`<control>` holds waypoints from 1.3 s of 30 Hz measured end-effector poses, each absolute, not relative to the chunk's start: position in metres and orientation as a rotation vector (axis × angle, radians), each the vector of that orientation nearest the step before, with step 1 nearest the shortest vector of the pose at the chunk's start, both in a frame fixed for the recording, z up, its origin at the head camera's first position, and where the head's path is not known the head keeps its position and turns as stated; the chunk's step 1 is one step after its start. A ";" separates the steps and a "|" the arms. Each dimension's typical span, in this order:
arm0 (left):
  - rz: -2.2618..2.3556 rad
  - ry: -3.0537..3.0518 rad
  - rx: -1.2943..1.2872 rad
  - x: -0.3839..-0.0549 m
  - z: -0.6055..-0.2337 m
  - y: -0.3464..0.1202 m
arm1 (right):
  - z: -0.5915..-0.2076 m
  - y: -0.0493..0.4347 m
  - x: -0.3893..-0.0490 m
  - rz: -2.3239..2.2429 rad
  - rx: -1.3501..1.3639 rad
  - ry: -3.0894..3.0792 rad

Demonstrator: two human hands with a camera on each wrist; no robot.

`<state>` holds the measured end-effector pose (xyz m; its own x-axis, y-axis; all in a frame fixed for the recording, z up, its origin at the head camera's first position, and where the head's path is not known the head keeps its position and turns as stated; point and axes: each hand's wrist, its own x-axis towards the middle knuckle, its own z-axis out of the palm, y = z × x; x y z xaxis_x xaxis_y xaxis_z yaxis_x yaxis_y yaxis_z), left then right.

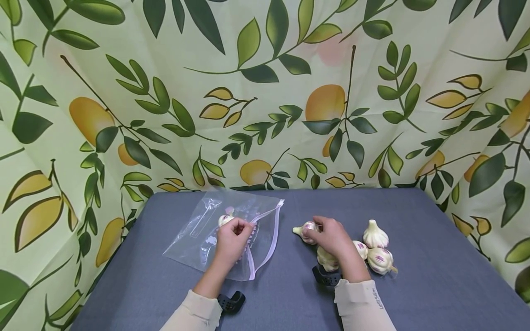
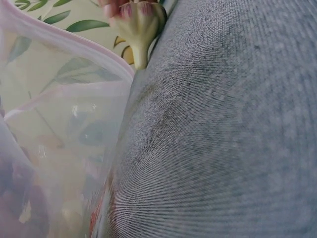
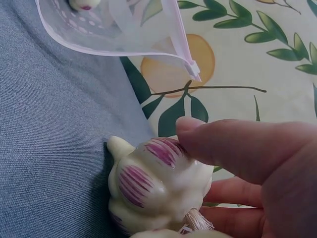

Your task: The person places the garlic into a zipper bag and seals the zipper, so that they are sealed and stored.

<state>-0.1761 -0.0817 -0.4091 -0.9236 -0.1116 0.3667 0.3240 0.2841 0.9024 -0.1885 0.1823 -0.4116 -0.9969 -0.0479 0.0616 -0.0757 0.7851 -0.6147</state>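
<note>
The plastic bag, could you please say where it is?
In the head view, the bag lies left of the loose garlic, its edge in the left hand.

Head cam: left hand kinda blocks the garlic in the bag around 7 o'clock, and the print is too tiny to read. Right forearm covers bits of the bulbs between 4 and 5. Left wrist: fingers get chopped at 11. Right wrist: another bulb is mostly cut off near 6.

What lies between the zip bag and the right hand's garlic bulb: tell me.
Only bare grey cloth separates the zip bag from the garlic bulb in the right hand, as the head view shows.
</note>
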 end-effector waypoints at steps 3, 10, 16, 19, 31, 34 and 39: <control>-1.674 -2.201 -0.195 -0.182 -0.417 -0.083 | -0.412 0.183 -0.189 1.022 0.077 -2.937; -1.670 -2.160 -0.228 -0.197 -0.443 -0.087 | -0.415 0.182 -0.191 1.037 0.070 -2.963; -1.660 -2.167 -0.227 -0.198 -0.444 -0.087 | -0.415 0.182 -0.190 1.038 0.034 -2.970; -1.661 -2.179 -0.205 -0.197 -0.442 -0.086 | -0.416 0.182 -0.190 1.036 0.028 -2.977; -1.682 -2.191 -0.219 -0.174 -0.409 -0.081 | -0.417 0.181 -0.191 1.070 0.063 -2.950; -1.680 -2.187 -0.225 -0.175 -0.409 -0.081 | -0.417 0.182 -0.191 1.088 0.084 -2.917; -1.664 -2.186 -0.235 -0.176 -0.410 -0.081 | -0.418 0.183 -0.194 1.084 0.119 -2.867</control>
